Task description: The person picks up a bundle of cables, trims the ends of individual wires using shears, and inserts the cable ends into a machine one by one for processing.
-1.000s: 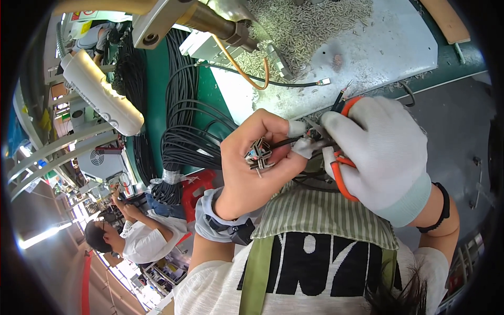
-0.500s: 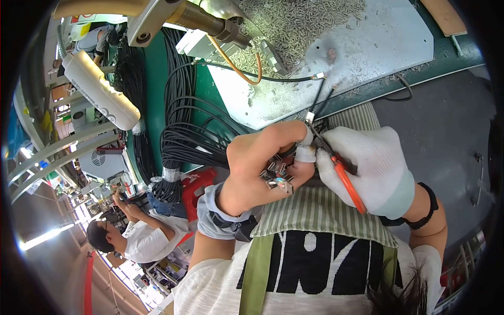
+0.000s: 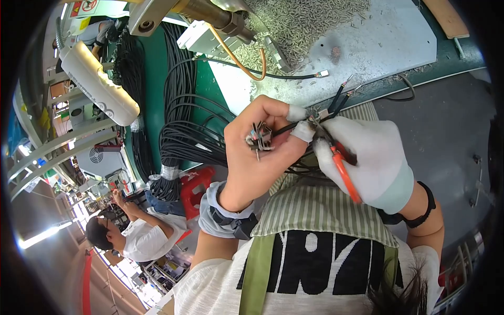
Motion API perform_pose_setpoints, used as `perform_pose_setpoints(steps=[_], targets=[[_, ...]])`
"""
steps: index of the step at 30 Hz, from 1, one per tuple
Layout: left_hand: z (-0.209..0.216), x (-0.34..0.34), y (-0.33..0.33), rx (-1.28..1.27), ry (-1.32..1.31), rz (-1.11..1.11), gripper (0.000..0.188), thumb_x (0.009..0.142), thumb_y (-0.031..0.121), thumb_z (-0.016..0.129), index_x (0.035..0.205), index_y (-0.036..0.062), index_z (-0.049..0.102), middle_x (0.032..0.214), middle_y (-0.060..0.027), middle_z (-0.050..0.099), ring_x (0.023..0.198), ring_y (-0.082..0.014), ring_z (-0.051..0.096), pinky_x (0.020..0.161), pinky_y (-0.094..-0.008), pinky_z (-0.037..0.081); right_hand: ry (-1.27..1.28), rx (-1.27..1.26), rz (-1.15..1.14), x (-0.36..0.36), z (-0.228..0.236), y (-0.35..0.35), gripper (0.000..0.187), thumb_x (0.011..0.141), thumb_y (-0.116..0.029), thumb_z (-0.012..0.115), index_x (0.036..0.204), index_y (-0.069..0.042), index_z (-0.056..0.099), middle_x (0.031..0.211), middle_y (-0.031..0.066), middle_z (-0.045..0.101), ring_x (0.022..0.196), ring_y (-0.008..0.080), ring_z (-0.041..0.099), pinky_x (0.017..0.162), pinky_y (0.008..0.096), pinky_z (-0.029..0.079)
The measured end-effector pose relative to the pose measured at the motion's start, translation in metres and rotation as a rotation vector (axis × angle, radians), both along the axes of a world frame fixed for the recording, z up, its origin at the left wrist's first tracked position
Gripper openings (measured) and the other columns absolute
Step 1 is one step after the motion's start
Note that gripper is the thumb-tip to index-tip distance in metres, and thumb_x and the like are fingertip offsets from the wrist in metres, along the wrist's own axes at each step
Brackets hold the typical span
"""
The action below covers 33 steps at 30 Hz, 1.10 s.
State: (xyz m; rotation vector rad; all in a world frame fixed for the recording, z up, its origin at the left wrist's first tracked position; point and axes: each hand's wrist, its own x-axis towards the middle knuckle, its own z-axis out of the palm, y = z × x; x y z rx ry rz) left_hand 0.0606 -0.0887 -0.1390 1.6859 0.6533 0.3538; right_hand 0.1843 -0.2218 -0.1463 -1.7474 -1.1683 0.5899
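While both hands were raised in front of my chest over the striped apron (image 3: 325,210), I noted the following. My left hand (image 3: 257,157), bare apart from white tape on two fingertips (image 3: 303,131), was curled closed around a small cluster of metal terminals (image 3: 259,137), which lay against the palm side between thumb and forefinger; the taped fingertips pinched thin black wires (image 3: 286,127) running out to the right. My right hand (image 3: 367,163), in a white glove, was wrapped shut around orange-handled pliers (image 3: 344,170), the handles lying along the palm and pointing down toward my wrist. The pliers' nose met the black wires just beside the taped fingertips, so the two hands were nearly touching; whether the nose was actually clamped on a wire I could not tell, since the glove covered it. Two wire ends with bare tips (image 3: 344,89) stuck up past the glove toward the bench. Beyond the hands lay a grey metal bench plate (image 3: 388,42) strewn with a heap of small metal cuttings (image 3: 304,21). A thick bundle of black cables (image 3: 181,136) hung to the left. Another person in a white shirt (image 3: 142,239) sat well apart, lower left.
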Motion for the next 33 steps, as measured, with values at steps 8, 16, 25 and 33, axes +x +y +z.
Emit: perform_pose_setpoints(steps=[8, 16, 25, 33], targets=[[-0.013, 0.004, 0.030, -0.345, 0.023, 0.202, 0.007, 0.082, 0.000, 0.061, 0.088, 0.0010, 0.058, 0.064, 0.0042, 0.050, 0.051, 0.0005, 0.039, 0.043, -0.0168, 0.027, 0.129, 0.002, -0.013, 0.015, -0.014, 0.016, 0.019, 0.081, -0.016, 0.062, 0.073, -0.002, 0.054, 0.053, 0.0125, 0.047, 0.049, 0.0273, 0.054, 0.047, 0.0339, 0.041], [-0.025, 0.035, 0.074, -0.566, -0.040, 0.159, 0.005, 0.081, 0.002, 0.059, 0.078, 0.0032, 0.056, 0.060, 0.0030, 0.045, 0.045, -0.0026, 0.036, 0.041, -0.0186, 0.024, -0.046, 0.237, 0.042, 0.060, -0.038, 0.086, 0.031, 0.087, -0.023, 0.057, 0.067, -0.001, 0.050, 0.049, 0.0063, 0.047, 0.040, 0.0127, 0.050, 0.038, 0.0258, 0.038], [-0.010, 0.043, 0.086, -0.143, 0.144, 0.010, 0.008, 0.074, 0.003, 0.064, 0.071, 0.0035, 0.056, 0.061, 0.0046, 0.050, 0.050, -0.0025, 0.043, 0.044, -0.0181, 0.032, 0.477, 0.013, 0.230, 0.072, -0.017, 0.093, 0.027, 0.088, -0.022, 0.055, 0.073, 0.001, 0.055, 0.050, 0.0044, 0.048, 0.040, 0.0106, 0.050, 0.038, 0.0235, 0.038], [-0.006, 0.026, 0.076, 0.063, 0.177, -0.039, 0.020, 0.072, 0.007, 0.070, 0.090, -0.0003, 0.064, 0.077, -0.0003, 0.062, 0.068, -0.0074, 0.057, 0.065, -0.0223, 0.048, 0.581, -0.081, 0.261, 0.063, -0.025, 0.088, 0.022, 0.077, -0.015, 0.062, 0.086, 0.004, 0.058, 0.058, 0.0041, 0.048, 0.045, 0.0105, 0.052, 0.040, 0.0225, 0.041]])
